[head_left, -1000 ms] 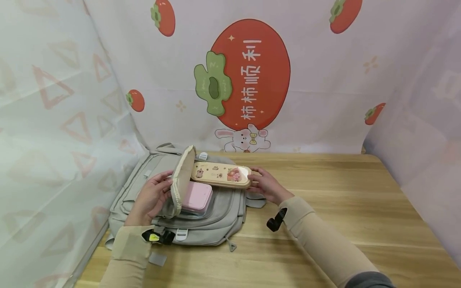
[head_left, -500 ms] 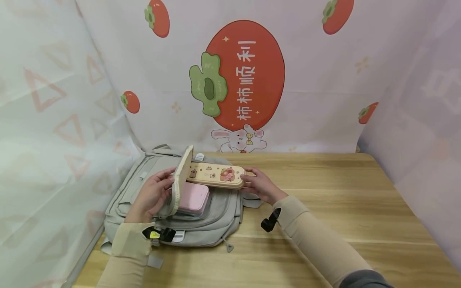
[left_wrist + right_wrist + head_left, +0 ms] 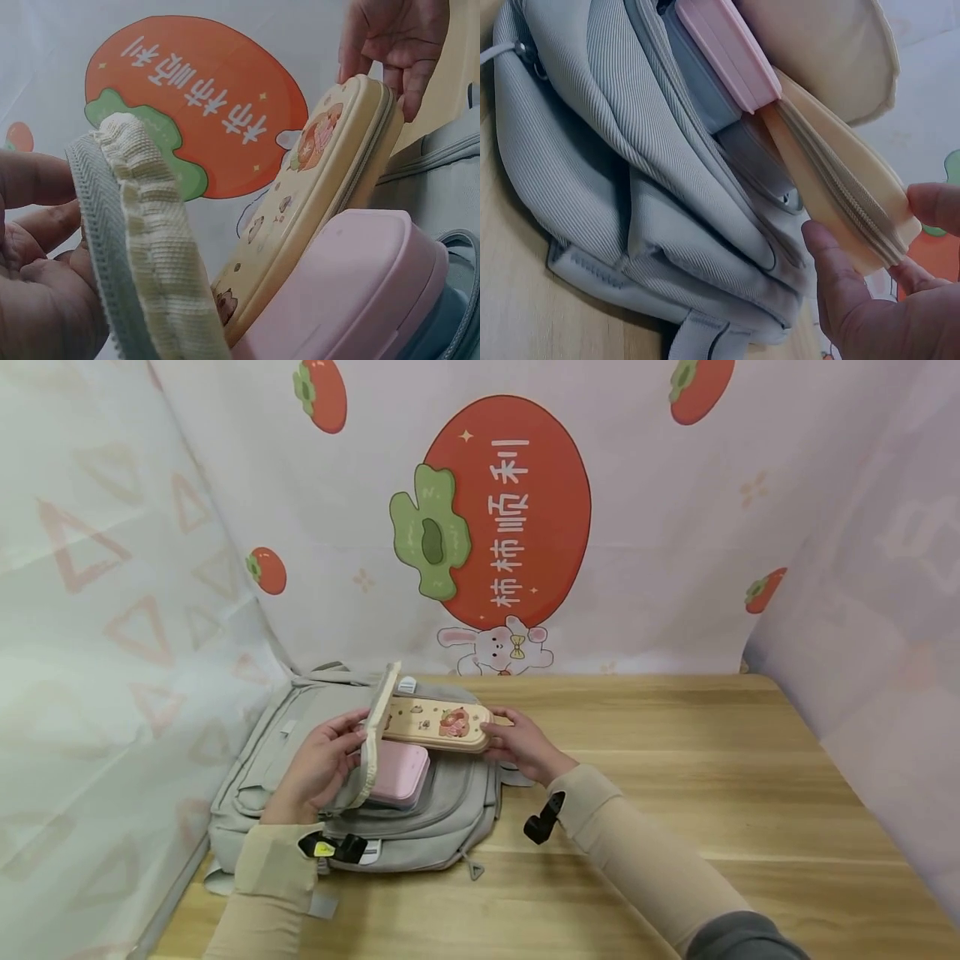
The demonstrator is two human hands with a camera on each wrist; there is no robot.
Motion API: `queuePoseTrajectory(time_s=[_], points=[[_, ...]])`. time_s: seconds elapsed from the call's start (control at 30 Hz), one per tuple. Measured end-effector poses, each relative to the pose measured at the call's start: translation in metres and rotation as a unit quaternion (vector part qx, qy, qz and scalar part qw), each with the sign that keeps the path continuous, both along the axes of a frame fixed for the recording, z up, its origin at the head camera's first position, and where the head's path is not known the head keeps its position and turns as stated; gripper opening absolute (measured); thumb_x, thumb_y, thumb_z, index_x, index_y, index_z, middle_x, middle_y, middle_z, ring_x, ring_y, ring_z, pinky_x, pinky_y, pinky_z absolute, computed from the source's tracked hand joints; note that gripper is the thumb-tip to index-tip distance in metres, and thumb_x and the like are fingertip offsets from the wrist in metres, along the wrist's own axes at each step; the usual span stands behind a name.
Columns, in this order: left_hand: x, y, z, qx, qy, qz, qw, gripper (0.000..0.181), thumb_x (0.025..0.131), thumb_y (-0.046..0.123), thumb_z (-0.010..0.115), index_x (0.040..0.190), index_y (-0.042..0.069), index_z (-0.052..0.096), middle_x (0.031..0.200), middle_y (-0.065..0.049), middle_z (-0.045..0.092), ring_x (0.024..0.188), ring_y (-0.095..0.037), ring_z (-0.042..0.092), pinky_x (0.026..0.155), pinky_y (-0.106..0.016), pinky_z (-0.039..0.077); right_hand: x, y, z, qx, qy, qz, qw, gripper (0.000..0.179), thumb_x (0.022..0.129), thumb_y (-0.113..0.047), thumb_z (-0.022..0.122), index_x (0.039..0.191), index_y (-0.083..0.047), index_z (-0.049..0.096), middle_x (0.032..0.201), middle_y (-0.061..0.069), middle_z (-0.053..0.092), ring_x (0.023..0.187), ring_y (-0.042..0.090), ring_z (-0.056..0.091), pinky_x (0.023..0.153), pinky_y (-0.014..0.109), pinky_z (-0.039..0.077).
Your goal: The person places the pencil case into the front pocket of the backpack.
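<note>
A grey backpack (image 3: 442,827) lies on the table with its flap (image 3: 377,735) lifted. My left hand (image 3: 322,768) pinches that flap by its cream-lined, zippered edge. By its right end, my right hand (image 3: 528,747) grips a cream zippered pencil case (image 3: 431,722) printed with small animals and fruit. The case's left end is hidden behind the flap in the head view. Just in front of it, a pink box (image 3: 352,270) pokes out of the backpack's opening. Against the pink box sits a blue-grey one (image 3: 697,75), partly inside the bag.
The wooden table (image 3: 675,760) stretches to the right of the backpack. A fabric backdrop (image 3: 645,610) with printed persimmons stands behind, and a patterned cloth wall (image 3: 105,693) runs along the left. A zipper pull (image 3: 475,868) hangs at the bag's front.
My right hand has pushed the pencil case leftward, so more of it is behind the flap. The left hand keeps holding the flap up. The head view has shifted slightly.
</note>
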State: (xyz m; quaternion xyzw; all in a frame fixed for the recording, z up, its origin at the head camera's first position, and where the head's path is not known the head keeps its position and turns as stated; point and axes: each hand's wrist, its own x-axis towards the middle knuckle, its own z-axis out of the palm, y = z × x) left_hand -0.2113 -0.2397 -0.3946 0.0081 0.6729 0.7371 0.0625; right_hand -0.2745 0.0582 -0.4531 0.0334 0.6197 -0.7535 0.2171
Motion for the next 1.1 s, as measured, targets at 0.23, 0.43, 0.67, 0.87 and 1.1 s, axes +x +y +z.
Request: queuePoseTrajectory(time_s=[0.23, 0.43, 0.67, 0.87, 1.1], points=[[-0.003, 0.000, -0.005, -0.011, -0.002, -0.047, 0.9988, 0.048, 0.107, -0.003, 0.046, 0.151, -0.018, 0.032, 0.106, 0.000, 0.060, 0.086, -0.006, 0.060, 0.070, -0.021, 0.052, 0.002, -0.006, 0.004, 0.013, 0.006, 0.003, 0.9999, 0.047, 0.106, -0.008, 0.057, 0.152, -0.003, 0.045, 0.114, 0.018, 0.068, 0.082, 0.015, 0.070, 0.085, 0.039, 0.059], [-0.004, -0.001, -0.009, 0.005, 0.016, -0.107, 0.9942, 0.045, 0.105, -0.007, 0.045, 0.148, -0.020, 0.035, 0.111, 0.000, 0.062, 0.091, -0.004, 0.062, 0.075, -0.019, 0.053, 0.003, 0.005, 0.001, 0.022, 0.015, 0.007, 0.9996, 0.048, 0.107, -0.009, 0.055, 0.153, -0.002, 0.042, 0.126, 0.024, 0.063, 0.085, 0.016, 0.070, 0.089, 0.041, 0.058], [-0.004, -0.016, -0.016, 0.103, 0.071, -0.177, 0.9763, 0.048, 0.104, -0.013, 0.040, 0.125, 0.017, 0.071, 0.116, -0.001, 0.069, 0.097, -0.006, 0.067, 0.082, -0.018, 0.055, 0.003, 0.005, 0.007, 0.024, 0.016, 0.017, 0.9994, 0.048, 0.107, -0.007, 0.054, 0.153, 0.001, 0.043, 0.119, 0.021, 0.065, 0.082, 0.014, 0.070, 0.084, 0.037, 0.060], [-0.005, -0.021, -0.025, 0.135, 0.079, -0.229, 0.9608, 0.051, 0.104, -0.014, 0.037, 0.129, 0.015, 0.070, 0.123, 0.000, 0.069, 0.103, -0.006, 0.066, 0.086, -0.018, 0.054, 0.004, -0.014, 0.009, 0.019, 0.018, 0.029, 0.9993, 0.047, 0.107, -0.006, 0.055, 0.151, 0.003, 0.044, 0.114, 0.020, 0.069, 0.080, 0.014, 0.070, 0.085, 0.039, 0.059], [-0.006, -0.023, -0.032, 0.192, 0.082, -0.253, 0.9448, 0.055, 0.103, -0.017, 0.030, 0.133, 0.009, 0.069, 0.126, -0.002, 0.069, 0.108, -0.007, 0.066, 0.089, -0.019, 0.053, 0.007, -0.036, 0.011, 0.024, 0.028, 0.033, 0.9987, 0.048, 0.105, -0.006, 0.059, 0.151, 0.002, 0.046, 0.111, 0.018, 0.066, 0.079, 0.015, 0.067, 0.091, 0.045, 0.057]])
